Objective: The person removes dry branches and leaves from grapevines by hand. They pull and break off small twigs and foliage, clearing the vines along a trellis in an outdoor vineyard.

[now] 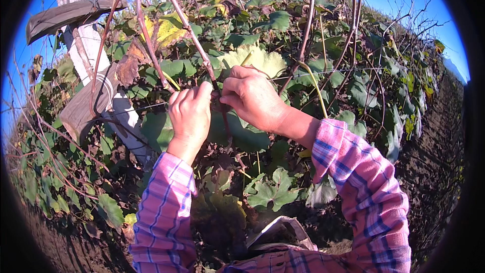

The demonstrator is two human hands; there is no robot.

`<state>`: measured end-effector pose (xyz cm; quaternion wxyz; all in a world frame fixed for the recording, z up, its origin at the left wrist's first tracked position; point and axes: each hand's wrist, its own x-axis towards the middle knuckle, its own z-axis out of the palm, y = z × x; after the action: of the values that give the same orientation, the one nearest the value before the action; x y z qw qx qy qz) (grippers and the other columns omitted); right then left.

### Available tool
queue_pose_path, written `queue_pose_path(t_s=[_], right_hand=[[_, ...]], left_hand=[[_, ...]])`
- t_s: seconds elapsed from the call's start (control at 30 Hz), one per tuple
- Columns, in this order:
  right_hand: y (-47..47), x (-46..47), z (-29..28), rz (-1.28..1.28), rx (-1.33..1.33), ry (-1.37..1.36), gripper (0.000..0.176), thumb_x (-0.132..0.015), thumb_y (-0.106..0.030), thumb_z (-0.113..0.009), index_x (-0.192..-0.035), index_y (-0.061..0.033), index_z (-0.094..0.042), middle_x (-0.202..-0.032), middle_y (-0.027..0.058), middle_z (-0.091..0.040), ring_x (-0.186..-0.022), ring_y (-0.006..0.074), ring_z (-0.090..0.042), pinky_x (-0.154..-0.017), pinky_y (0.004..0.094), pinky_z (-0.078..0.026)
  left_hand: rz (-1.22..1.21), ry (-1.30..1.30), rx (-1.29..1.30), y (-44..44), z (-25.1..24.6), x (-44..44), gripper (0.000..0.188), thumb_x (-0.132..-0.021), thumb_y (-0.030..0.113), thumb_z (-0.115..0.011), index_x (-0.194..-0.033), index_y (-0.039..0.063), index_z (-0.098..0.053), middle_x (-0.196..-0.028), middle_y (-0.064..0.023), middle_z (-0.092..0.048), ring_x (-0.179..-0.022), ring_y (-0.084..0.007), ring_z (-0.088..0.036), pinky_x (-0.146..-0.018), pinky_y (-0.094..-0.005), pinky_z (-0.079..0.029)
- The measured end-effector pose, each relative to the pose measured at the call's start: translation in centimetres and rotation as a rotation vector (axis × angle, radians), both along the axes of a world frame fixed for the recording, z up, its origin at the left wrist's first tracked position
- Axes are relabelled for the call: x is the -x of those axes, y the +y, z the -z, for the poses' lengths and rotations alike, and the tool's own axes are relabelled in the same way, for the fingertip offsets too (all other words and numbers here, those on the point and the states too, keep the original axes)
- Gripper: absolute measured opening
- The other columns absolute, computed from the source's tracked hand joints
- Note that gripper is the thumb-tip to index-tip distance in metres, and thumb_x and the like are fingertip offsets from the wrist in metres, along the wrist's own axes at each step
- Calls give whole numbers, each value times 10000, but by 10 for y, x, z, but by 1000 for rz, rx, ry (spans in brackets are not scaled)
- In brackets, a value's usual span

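Observation:
Both hands meet at a reddish-brown vine cane [202, 55] near the middle of the picture, where it reaches a horizontal trellis wire [337, 71]. My left hand [191, 115] has its fingers curled at the cane, its back towards me. From the right, my right hand [252, 96] pinches with thumb and fingers at the same spot, close to the left fingertips. What lies between the fingertips is too small to tell. A pale yellow-green vine leaf [261, 60] stands just behind the right hand, and a large green leaf [240, 132] hangs below it.
At the left stands a white post [81, 53] with a weathered wooden crosspiece [75, 13] and a wooden block [89, 102] bound with pale cord. Upright canes [308, 19] rise on the right. Dense vine leaves surround the hands. An open bag [282, 231] is at my waist; bare soil [435, 159] runs along the right.

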<state>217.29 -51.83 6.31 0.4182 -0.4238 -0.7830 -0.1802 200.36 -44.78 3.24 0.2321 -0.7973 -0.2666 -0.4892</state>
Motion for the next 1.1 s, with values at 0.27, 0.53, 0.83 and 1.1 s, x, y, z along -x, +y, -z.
queue_pose_path(t_s=[0.27, 0.53, 0.83, 1.1], right_hand=[[0, 3, 1, 92, 123, 51, 123, -741, -176, -773, -797, -93, -702, -817, 87, -565, -845, 286, -576, -743, 411, -437], [1, 11, -8, 59, 245, 98, 157, -786, -253, -765, -831, -108, -722, -836, 89, -570, -840, 267, -577, -786, 390, -436], [-57, -17, -35, -23, 305, 52, 131, -860, -124, -675, -933, -22, -712, -826, 131, -683, -785, 245, -670, -743, 366, -519], [-44, 21, -16, 59, 292, 127, 328, -807, -242, -709, -1013, 4, -639, -846, 214, -679, -844, 397, -667, -751, 476, -532]], left_hand=[[20, -20, -80, 3, 2, 1, 138, -812, 70, -643, -920, 107, -566, -725, -51, -591, -726, -268, -613, -683, -410, -458], [51, -81, 157, -1, -2, 6, 470, -816, 90, -695, -1250, 141, -522, -852, -86, -686, -781, -305, -643, -793, -437, -464], [38, -11, 112, -4, 0, 5, 205, -831, 147, -701, -968, 70, -570, -817, -100, -617, -817, -305, -591, -780, -423, -401], [59, 21, 124, -7, -4, 6, 230, -794, 82, -701, -982, 57, -570, -864, -117, -632, -887, -314, -606, -832, -428, -410]])
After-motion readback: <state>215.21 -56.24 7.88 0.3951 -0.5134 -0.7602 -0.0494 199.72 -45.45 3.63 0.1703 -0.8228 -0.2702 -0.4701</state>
